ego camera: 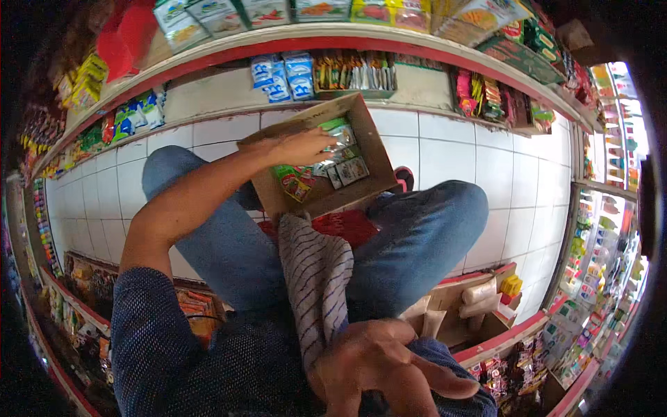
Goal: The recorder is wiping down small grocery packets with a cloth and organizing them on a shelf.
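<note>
A cardboard box (376, 143) sits tilted between my bent knees, low above the tiled floor. My left hand (307, 147) reaches over its left wall, with fingertips on green-and-clear packets (342, 134); whether they grip one is unclear. Lower in the box lie green and red-yellow sachets (295, 182) and small white packs (348, 172). My right hand (375, 359) is raised close to the camera, blurred, its fingers partly spread. A grey striped cloth (315, 271) stretches from the box's near edge to beneath that hand. Its hold on the cloth cannot be made out.
Ahead runs a red-edged shelf (375, 37) stocked with packets, with blue-white sachets (284, 77) on the level below. Red-edged shelving (500, 339) with goods stands close behind at right. Both jeans-clad knees (443, 219) flank the box. White tiles (490, 172) cover the floor.
</note>
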Tool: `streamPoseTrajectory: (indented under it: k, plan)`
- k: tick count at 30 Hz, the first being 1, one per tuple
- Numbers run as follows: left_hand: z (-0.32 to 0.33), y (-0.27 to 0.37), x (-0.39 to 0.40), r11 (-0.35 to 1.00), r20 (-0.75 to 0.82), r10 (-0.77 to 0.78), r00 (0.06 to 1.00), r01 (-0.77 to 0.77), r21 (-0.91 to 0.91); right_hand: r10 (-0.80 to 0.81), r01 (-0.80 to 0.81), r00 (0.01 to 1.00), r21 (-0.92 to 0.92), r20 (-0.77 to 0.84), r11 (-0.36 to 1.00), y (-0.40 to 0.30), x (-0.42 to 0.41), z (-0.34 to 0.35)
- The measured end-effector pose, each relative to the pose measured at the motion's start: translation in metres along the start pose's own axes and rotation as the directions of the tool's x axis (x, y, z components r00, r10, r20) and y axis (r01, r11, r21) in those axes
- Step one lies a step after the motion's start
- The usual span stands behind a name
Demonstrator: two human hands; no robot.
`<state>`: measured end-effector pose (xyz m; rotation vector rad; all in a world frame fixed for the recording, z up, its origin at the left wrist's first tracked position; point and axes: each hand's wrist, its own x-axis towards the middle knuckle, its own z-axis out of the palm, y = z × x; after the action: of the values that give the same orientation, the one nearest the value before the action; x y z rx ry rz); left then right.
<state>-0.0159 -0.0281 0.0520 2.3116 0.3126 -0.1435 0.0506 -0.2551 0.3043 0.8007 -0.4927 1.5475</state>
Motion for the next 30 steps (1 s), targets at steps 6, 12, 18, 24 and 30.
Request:
streamPoseTrajectory:
  k: [6,12,18,24,30]
  plan:
    - [0.089,-0.056,0.029,0.985,0.279,-0.172,0.945,0.161,0.06,0.023,0.014,0.966,-0.141,0.259,0.99,-0.034,-0.009,-0.019]
    - [0.231,-0.114,0.079,0.897,0.191,-0.368,0.91,0.402,-0.185,-0.118,0.119,0.993,-0.048,0.019,0.992,-0.044,-0.024,-0.022]
    - [0.284,-0.229,0.001,0.633,-0.12,-0.533,0.837,0.301,-0.713,-0.037,0.011,0.99,0.186,0.136,0.982,-0.067,-0.019,-0.029]
    - [0.241,-0.043,0.101,0.583,-0.011,-0.693,0.721,0.551,-0.598,-0.347,-0.122,0.717,-0.598,-0.605,0.792,-0.133,-0.078,-0.045]
    - [0.121,-0.041,0.054,0.882,-0.487,-0.407,0.773,0.472,0.012,-0.518,-0.309,0.37,-0.628,-0.771,0.714,-0.151,-0.038,-0.055]
